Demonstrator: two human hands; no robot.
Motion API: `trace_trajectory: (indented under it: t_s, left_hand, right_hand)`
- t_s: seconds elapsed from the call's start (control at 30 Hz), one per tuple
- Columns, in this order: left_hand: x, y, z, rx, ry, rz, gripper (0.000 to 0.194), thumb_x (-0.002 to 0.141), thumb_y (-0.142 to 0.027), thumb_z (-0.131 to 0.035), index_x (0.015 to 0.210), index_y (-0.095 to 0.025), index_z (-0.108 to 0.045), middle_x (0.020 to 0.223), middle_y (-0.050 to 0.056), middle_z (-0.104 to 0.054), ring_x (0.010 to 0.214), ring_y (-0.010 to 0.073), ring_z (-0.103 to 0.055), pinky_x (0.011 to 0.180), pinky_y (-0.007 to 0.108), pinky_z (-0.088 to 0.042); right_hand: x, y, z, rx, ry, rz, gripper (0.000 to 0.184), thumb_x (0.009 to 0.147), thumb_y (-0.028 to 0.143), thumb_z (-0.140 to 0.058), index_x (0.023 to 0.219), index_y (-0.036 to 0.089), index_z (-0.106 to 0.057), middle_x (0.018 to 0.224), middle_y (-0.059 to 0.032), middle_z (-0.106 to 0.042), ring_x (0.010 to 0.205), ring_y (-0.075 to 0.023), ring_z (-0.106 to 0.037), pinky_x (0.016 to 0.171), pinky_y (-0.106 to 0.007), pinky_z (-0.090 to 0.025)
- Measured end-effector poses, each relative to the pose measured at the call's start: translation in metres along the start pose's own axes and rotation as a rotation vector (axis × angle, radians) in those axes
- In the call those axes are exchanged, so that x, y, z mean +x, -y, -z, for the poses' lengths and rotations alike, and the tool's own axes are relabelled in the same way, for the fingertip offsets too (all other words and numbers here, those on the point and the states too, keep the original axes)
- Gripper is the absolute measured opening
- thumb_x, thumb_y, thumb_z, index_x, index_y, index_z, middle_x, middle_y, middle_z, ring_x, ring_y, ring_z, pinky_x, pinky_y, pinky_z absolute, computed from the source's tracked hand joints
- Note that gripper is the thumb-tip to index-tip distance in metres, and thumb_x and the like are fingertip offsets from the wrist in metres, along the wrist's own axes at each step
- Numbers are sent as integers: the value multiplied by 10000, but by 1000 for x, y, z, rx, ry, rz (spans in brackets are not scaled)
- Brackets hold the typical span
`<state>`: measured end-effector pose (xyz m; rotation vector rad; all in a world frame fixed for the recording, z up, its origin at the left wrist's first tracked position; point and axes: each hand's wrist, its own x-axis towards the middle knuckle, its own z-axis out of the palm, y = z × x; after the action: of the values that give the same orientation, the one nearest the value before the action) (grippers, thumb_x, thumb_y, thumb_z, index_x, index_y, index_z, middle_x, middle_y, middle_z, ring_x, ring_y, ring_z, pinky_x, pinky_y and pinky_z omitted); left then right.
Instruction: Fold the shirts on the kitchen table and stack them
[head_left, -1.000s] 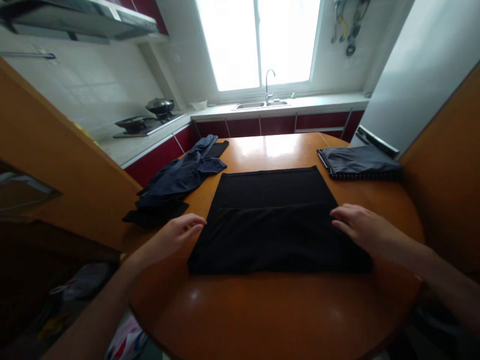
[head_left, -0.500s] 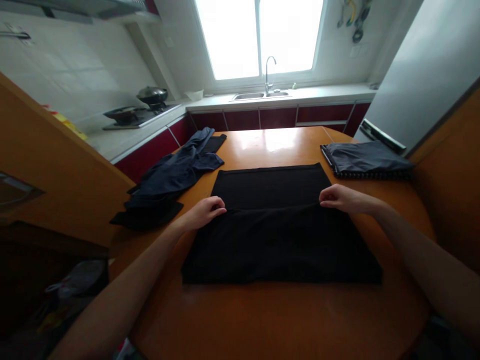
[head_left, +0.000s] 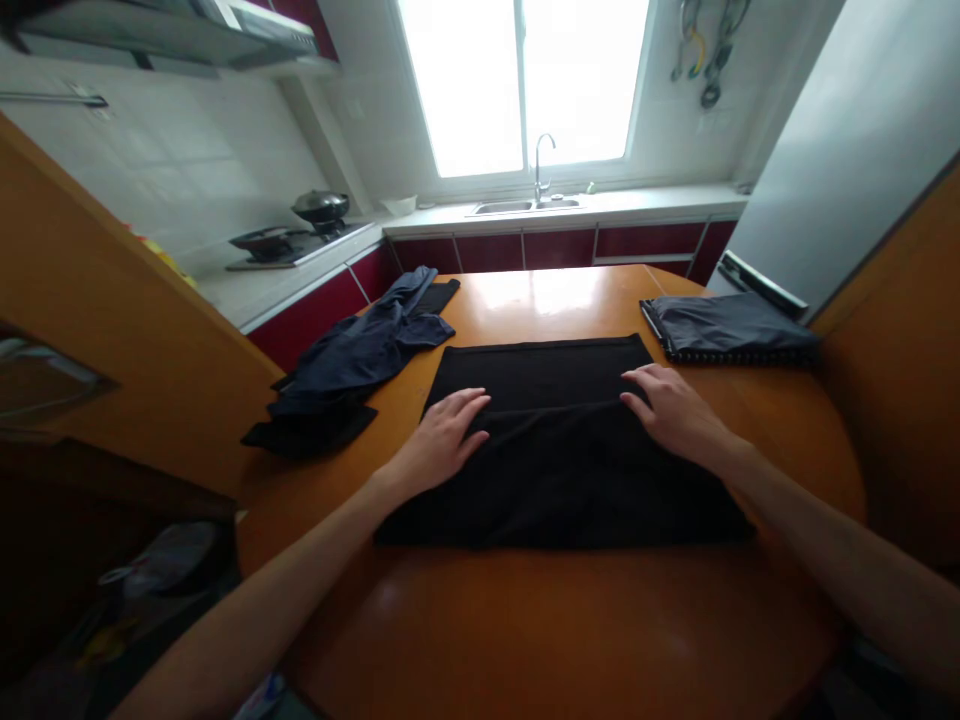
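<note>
A black garment (head_left: 570, 480), its kind not clear, lies spread on the wooden table with its near part folded over toward the far end. The fold's edge runs across it, short of the far hem. My left hand (head_left: 442, 440) is over the left end of that edge, fingers stretched out and thumb apart. At the right end, my right hand (head_left: 671, 415) is likewise open, fingertips by the fold. Neither hand grips the cloth; whether they touch it or hover just above, I cannot tell.
Dark blue and black clothes (head_left: 360, 350) lie in a loose heap at the table's left. Folded grey and black clothes (head_left: 731, 328) are stacked at the right, near the fridge (head_left: 825, 170). Behind the round wooden table (head_left: 570, 630) run a counter with a sink (head_left: 502, 208) and a stove (head_left: 300, 248).
Both hands moved inward and away from me to the fold's edge, where half a second ago they pinched the cloth. Now their fingers are spread. The garment stays nearly in place.
</note>
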<state>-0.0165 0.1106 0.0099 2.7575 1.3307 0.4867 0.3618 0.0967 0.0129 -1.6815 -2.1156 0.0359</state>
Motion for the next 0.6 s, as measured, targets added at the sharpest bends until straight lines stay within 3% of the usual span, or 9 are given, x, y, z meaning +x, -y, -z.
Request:
trace_trajectory:
  t_s: [0.03, 0.1, 0.2, 0.3, 0.43, 0.6]
  left_hand:
    - [-3, -13, -2, 3, 53, -52, 554, 1036, -434, -456, 1542, -217, -397, 1615, 103, -388, 1503, 271, -325, 1232, 452, -273]
    - [-9, -32, -9, 14, 164, -104, 624, 1055, -494, -401, 1614, -246, -276, 1683, 73, -271, 1561, 269, -207, 1257, 471, -211]
    - [-20, -34, -19, 41, 240, -50, 691, 1063, -561, -314, 1651, -236, -153, 1708, 67, -170, 1580, 254, -128, 1270, 469, -158]
    - [-32, -11, -22, 90, 254, 75, 752, 1047, -616, -285, 1649, -179, -170, 1704, 100, -154, 1579, 252, -130, 1273, 453, -150]
    - [-51, 19, -17, 92, 235, 252, 761, 1040, -620, -265, 1618, -125, -272, 1690, 148, -191, 1570, 287, -172, 1258, 500, -193]
    - [-89, 18, 10, -36, -36, 328, 630, 1044, -573, -310, 1489, -155, -469, 1531, 166, -490, 1442, 300, -437, 1180, 489, -362]
  right_hand:
    - [-11, 18, -2, 11, -21, 61, 444, 1007, 368, -452, 1357, 155, -625, 1363, -155, -625, 1281, -304, -556, 1105, -419, -435]
    - [-34, 50, -11, 27, 69, 230, 524, 1032, 409, -411, 1482, 166, -524, 1537, -131, -503, 1420, -286, -448, 1182, -422, -369]
    - [-60, 66, -29, 5, 184, 269, 618, 1040, 487, -373, 1583, 193, -385, 1655, -100, -338, 1532, -283, -288, 1232, -501, -282]
    - [-68, 40, -41, -20, 233, 173, 691, 1033, 569, -333, 1620, 205, -301, 1684, -93, -248, 1554, -271, -232, 1246, -522, -237]
    - [-68, -13, -40, -70, 197, 4, 713, 1014, 578, -331, 1589, 158, -372, 1663, -126, -298, 1547, -292, -250, 1249, -534, -227]
    - [-93, -41, -19, 17, -14, -87, 604, 1024, 532, -333, 1397, 131, -589, 1524, -188, -508, 1447, -338, -429, 1168, -534, -375]
